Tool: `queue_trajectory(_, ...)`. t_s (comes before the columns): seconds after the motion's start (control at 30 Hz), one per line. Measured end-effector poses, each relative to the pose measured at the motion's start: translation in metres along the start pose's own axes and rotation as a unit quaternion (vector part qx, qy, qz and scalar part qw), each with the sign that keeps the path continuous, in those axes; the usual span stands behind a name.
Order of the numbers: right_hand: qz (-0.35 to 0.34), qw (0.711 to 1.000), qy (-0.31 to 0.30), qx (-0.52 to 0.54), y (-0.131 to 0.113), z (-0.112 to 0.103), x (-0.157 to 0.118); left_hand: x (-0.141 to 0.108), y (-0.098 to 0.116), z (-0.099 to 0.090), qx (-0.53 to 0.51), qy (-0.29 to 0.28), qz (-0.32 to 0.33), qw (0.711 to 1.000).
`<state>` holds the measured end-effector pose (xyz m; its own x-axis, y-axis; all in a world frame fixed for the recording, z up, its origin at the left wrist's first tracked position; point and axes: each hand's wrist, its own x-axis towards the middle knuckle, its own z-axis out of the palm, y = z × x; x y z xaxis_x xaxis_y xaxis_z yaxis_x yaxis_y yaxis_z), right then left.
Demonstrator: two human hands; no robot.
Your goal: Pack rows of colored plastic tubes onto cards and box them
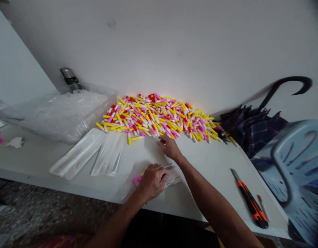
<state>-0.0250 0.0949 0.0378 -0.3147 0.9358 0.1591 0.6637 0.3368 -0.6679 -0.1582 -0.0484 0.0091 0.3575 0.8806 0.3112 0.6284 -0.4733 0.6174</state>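
Note:
A large heap of small capped tubes [154,117], white with yellow, pink or red ends, lies against the wall. At its front edge is my right hand [170,147], fingers bent together; whatever they hold is hidden. Closer to me, my left hand [153,181] is closed over a clear plastic bag [126,191] on the table. Pink and yellow pieces [136,179] show in the bag beside the left wrist. A white printed label or sheet [173,175] lies to the right of the left hand, partly covered by it.
Flat clear sleeves [107,156] lie left of my hands, below a big plastic bag [71,110] of clear material. A dark bottle [69,76] stands behind it. On the right are an orange-black utility knife [252,203], a small brush [263,206], an umbrella [252,127] and a blue chair [298,172].

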Motion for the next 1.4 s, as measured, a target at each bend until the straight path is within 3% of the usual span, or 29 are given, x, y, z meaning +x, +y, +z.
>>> queue_trajectory(0.17,0.082,0.99,0.024,-0.111,-0.015,0.011,0.045,0.001,-0.001,0.002,-0.002,0.002,-0.005,1.0)
queue_trajectory(0.4,0.084,0.979,-0.02,-0.187,-0.027,0.025,0.08,0.0,0.0,-0.003,-0.028,0.0,-0.012,1.0)
queue_trajectory(0.6,0.046,0.979,-0.047,-0.192,-0.003,0.009,0.061,0.0,-0.005,0.0,0.011,-0.005,0.0,1.0)
queue_trajectory(0.7,0.019,0.981,-0.045,-0.189,0.002,0.011,0.048,0.0,0.0,0.002,0.054,-0.003,0.025,0.998)
queue_trajectory(0.9,-0.013,0.986,-0.066,-0.154,-0.004,0.03,0.049,-0.025,0.044,-0.006,0.068,0.02,0.079,0.994)
queue_trajectory(1.07,-0.003,0.991,-0.052,-0.126,-0.002,0.025,0.053,-0.059,0.065,-0.001,0.029,-0.008,0.16,0.987)
queue_trajectory(1.2,0.001,0.997,-0.02,-0.077,0.0,0.01,0.047,-0.069,0.061,0.0,0.003,0.0,0.15,0.989)
queue_trajectory(1.4,-0.027,0.999,-0.007,-0.046,-0.009,0.002,0.039,-0.049,0.05,-0.018,-0.013,0.043,0.094,0.995)
